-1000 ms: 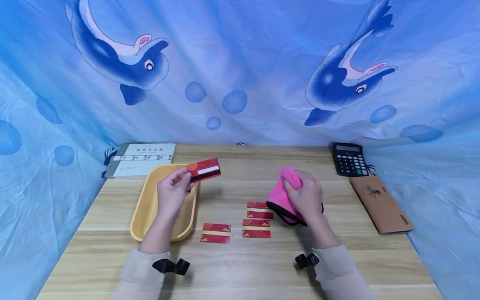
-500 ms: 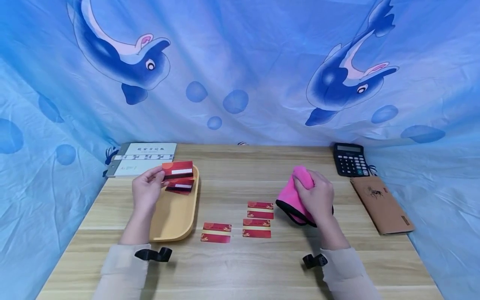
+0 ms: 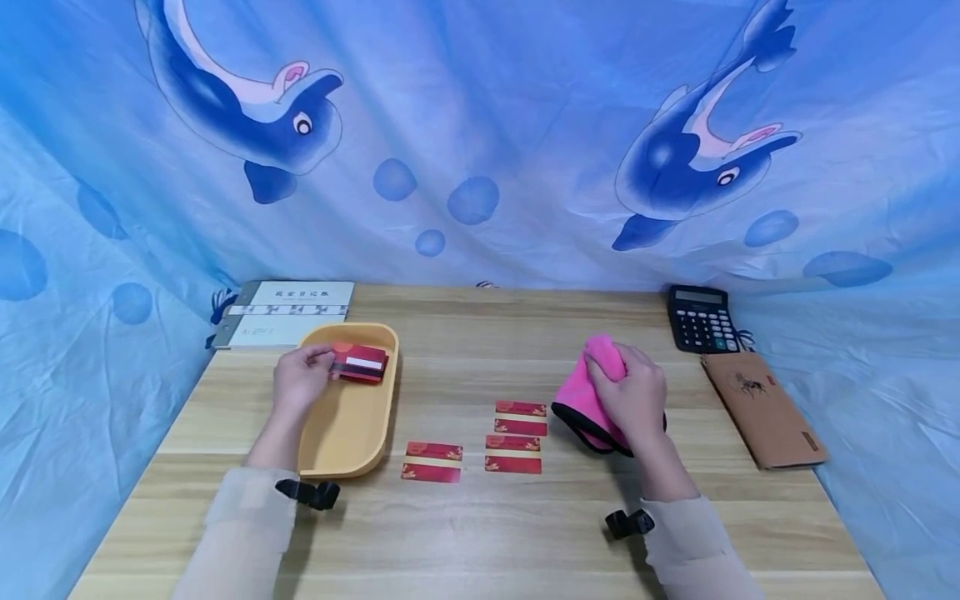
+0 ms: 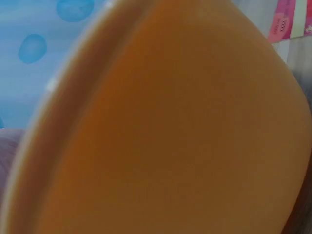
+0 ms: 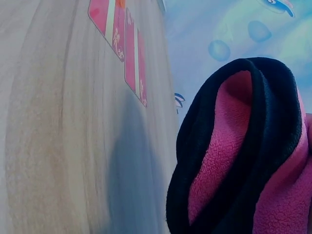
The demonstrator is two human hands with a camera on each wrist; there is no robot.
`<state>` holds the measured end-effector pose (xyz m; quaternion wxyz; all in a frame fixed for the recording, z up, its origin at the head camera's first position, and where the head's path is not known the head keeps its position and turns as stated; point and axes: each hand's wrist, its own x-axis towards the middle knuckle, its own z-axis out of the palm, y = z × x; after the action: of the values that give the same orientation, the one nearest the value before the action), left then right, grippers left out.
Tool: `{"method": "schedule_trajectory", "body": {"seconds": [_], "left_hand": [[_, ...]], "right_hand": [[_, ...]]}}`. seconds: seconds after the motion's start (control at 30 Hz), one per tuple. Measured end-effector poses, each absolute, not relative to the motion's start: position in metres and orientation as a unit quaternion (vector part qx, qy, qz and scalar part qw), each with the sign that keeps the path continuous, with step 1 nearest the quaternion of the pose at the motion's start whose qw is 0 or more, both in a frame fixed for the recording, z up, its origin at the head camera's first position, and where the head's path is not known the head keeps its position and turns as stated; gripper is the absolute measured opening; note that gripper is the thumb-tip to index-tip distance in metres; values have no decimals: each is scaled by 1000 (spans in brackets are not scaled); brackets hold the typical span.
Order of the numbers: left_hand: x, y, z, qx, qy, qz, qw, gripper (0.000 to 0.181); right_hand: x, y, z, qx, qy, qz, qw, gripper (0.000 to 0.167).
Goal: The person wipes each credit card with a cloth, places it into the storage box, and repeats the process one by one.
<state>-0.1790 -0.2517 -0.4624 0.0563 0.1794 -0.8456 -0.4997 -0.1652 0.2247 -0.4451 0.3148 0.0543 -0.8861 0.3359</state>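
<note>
Near: we see three red-and-gold cards (image 3: 432,462) on the table (image 3: 465,542) | Middle: right hand (image 3: 637,387) grips a pink cloth (image 3: 581,406) beside them; left hand (image 3: 297,379) pinches a striped card (image 3: 365,363) at the tray's (image 3: 345,429) far end | Far: calculator (image 3: 701,321)

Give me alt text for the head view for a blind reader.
A left hand holds a red card at the far end of a yellow tray, while the right hand grips a pink cloth. Three more cards lie between them on a wooden table, before a blue dolphin curtain.
</note>
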Motion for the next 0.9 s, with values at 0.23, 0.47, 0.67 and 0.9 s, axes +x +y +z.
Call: {"method": "schedule_trajectory", "body": {"seconds": [0.23,0.47,0.67,0.9], "left_hand": [[-181,-251,-468,155,-887,-430,74,37],[-178,-251,-469,156,-886,-436,34,55],[-178,-251,-469,144,-887,-438,3,61],[-178,-252,-470,138,-884,-447,-13,67]], "right_hand": [[-166,224,-445,61,-884,338,319,33],[-166,223,-446,66,-883,340,318,33],[-166,221,-446,63,-883,342,316,33],[-165,220,-446,60,-884,343,312,33]]}}
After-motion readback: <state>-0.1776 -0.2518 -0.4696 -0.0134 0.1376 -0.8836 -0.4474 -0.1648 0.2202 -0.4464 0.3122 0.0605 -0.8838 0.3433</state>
